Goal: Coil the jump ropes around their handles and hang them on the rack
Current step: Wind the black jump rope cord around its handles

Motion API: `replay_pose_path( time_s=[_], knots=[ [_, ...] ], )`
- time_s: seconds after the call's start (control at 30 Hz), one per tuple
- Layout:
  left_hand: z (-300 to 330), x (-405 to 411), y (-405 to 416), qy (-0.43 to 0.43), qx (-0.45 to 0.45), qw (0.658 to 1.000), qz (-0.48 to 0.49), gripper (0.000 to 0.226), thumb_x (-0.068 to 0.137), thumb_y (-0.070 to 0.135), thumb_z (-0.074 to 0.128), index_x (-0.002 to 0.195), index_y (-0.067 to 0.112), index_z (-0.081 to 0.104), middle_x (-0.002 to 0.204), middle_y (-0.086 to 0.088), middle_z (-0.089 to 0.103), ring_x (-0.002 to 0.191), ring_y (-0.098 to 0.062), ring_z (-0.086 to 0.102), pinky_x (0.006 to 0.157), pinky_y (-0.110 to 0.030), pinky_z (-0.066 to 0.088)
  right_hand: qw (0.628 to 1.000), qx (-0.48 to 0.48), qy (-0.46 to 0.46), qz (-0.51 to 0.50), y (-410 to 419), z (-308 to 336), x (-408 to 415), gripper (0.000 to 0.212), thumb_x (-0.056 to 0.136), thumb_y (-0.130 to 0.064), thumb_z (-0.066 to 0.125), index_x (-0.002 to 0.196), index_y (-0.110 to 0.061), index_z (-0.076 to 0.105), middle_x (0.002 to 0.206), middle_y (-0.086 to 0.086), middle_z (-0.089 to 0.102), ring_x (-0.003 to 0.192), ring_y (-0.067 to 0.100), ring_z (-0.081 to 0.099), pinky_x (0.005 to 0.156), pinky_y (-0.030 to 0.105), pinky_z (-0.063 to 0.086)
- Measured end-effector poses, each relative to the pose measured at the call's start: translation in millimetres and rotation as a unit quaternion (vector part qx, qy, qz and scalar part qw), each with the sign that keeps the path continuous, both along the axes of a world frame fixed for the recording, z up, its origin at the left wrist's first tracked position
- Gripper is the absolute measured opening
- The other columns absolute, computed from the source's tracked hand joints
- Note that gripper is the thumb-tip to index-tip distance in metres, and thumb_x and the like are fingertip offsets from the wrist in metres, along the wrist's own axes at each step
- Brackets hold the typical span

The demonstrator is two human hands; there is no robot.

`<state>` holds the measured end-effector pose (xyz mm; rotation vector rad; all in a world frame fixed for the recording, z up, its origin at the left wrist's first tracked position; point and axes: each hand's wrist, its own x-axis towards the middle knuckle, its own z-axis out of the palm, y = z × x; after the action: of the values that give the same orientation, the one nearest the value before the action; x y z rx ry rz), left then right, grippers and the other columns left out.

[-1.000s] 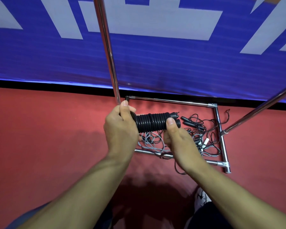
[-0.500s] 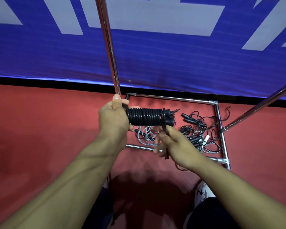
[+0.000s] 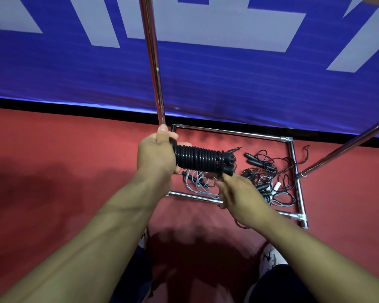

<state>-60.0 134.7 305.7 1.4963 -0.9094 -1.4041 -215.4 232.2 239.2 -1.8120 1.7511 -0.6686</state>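
Note:
A black jump rope (image 3: 197, 158) is wound in tight coils around its handles and held level above the floor. My left hand (image 3: 158, 156) grips its left end, thumb on top. Just under the coil's right end, my right hand (image 3: 239, 193) pinches the rope's loose end with its fingertips. The chrome rack (image 3: 153, 73) stands right behind the hands, one upright rising from beside my left thumb. Inside the rack's base frame (image 3: 228, 133), on the floor, a tangle of other black jump ropes (image 3: 265, 171) lies beside a grey rope (image 3: 199, 184).
A second chrome pole (image 3: 348, 147) slants up to the right from the base. A blue banner (image 3: 249, 84) with white shapes runs along the back above the red floor (image 3: 64, 160). My legs and a shoe (image 3: 269, 256) show at the bottom.
My right hand left the top of the coil's right end and dropped below it, drawing the rope's end down. My left hand and the coil shifted slightly left.

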Motion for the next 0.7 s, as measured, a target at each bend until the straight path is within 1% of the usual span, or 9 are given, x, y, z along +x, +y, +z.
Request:
replay_pose_path(
  time_s=[0.07, 0.17, 0.23, 0.3, 0.43, 0.5, 0.57, 0.63, 0.7],
  knots=[
    [-3, 1, 0, -0.050, -0.026, 0.997, -0.057, 0.037, 0.107, 0.032, 0.040, 0.077, 0.015, 0.055, 0.063, -0.011, 0.067, 0.028, -0.011, 0.040, 0.030, -0.016, 0.027, 0.999, -0.001, 0.021, -0.043, -3, 0, -5, 0.037, 0.093, -0.001, 0.048, 0.087, -0.037, 0.047, 0.085, -0.013, 0.050, 0.079, 0.013, 0.055, 0.071, 0.027, 0.039],
    [-10, 2, 1, -0.108, -0.053, 0.983, -0.141, 0.040, 0.106, 0.035, 0.042, 0.074, 0.018, 0.058, 0.064, -0.016, 0.062, 0.032, -0.018, 0.042, 0.034, -0.021, 0.030, 0.994, -0.005, -0.042, -0.104, -7, 5, -12, 0.041, 0.088, 0.004, 0.055, 0.116, -0.027, 0.056, 0.107, -0.008, 0.052, 0.089, -0.006, 0.054, 0.080, 0.023, 0.045],
    [-11, 1, 3, -0.128, -0.060, 0.972, -0.187, 0.040, 0.106, 0.034, 0.043, 0.072, 0.018, 0.059, 0.052, -0.004, 0.053, 0.031, -0.017, 0.041, 0.034, -0.021, 0.031, 0.989, -0.037, -0.063, -0.131, -9, 11, -16, 0.034, 0.094, -0.006, 0.058, 0.123, -0.024, 0.052, 0.105, -0.008, 0.051, 0.089, -0.003, 0.053, 0.078, 0.021, 0.043],
    [-11, 1, 5, -0.157, -0.070, 0.959, -0.223, 0.041, 0.105, 0.033, 0.044, 0.070, 0.017, 0.059, 0.044, 0.006, 0.047, 0.029, -0.017, 0.040, 0.032, -0.020, 0.031, 0.987, -0.080, -0.016, -0.140, -10, 19, -20, 0.026, 0.098, -0.023, 0.055, 0.123, -0.020, 0.051, 0.100, -0.008, 0.052, 0.087, 0.006, 0.049, 0.077, 0.021, 0.036],
    [-16, -1, 9, -0.254, -0.114, 0.921, -0.271, 0.042, 0.104, 0.034, 0.047, 0.066, 0.021, 0.059, 0.045, 0.008, 0.049, 0.038, -0.018, 0.048, 0.044, -0.024, 0.037, 0.978, -0.138, 0.041, -0.149, -7, 35, -22, 0.023, 0.091, -0.029, 0.064, 0.107, -0.015, 0.055, 0.083, -0.006, 0.051, 0.080, 0.009, 0.040, 0.088, 0.028, 0.036],
    [-17, -3, 8, -0.343, -0.136, 0.896, -0.248, 0.043, 0.103, 0.036, 0.046, 0.064, 0.022, 0.058, 0.051, 0.009, 0.051, 0.054, -0.021, 0.054, 0.058, -0.028, 0.036, 0.968, -0.186, 0.099, -0.135, -6, 42, -21, 0.018, 0.083, -0.022, 0.074, 0.090, -0.018, 0.057, 0.074, -0.008, 0.047, 0.075, 0.014, 0.039, 0.085, 0.031, 0.036],
    [-19, -4, 5, -0.382, -0.143, 0.895, -0.180, 0.042, 0.104, 0.037, 0.044, 0.066, 0.023, 0.058, 0.058, 0.009, 0.055, 0.065, -0.026, 0.057, 0.064, -0.030, 0.038, 0.957, -0.220, 0.165, -0.097, -4, 46, -14, 0.021, 0.071, -0.008, 0.073, 0.074, -0.023, 0.058, 0.065, -0.008, 0.049, 0.069, 0.021, 0.044, 0.075, 0.032, 0.032],
    [-21, -2, -1, -0.321, -0.132, 0.933, -0.092, 0.042, 0.104, 0.036, 0.043, 0.067, 0.024, 0.057, 0.061, 0.004, 0.062, 0.055, -0.025, 0.062, 0.057, -0.033, 0.051, 0.947, -0.234, 0.205, -0.075, 2, 46, 1, 0.014, 0.067, -0.013, 0.061, 0.071, -0.026, 0.064, 0.063, -0.007, 0.057, 0.063, 0.024, 0.050, 0.068, 0.031, 0.029],
    [-21, -2, -4, -0.221, -0.104, 0.970, -0.008, 0.040, 0.105, 0.035, 0.042, 0.069, 0.024, 0.057, 0.064, -0.005, 0.067, 0.038, -0.018, 0.058, 0.038, -0.030, 0.049, 0.946, -0.219, 0.229, -0.068, 12, 40, 22, 0.021, 0.079, -0.025, 0.053, 0.089, -0.025, 0.071, 0.070, -0.006, 0.062, 0.065, 0.023, 0.054, 0.065, 0.034, 0.033]
  ],
)
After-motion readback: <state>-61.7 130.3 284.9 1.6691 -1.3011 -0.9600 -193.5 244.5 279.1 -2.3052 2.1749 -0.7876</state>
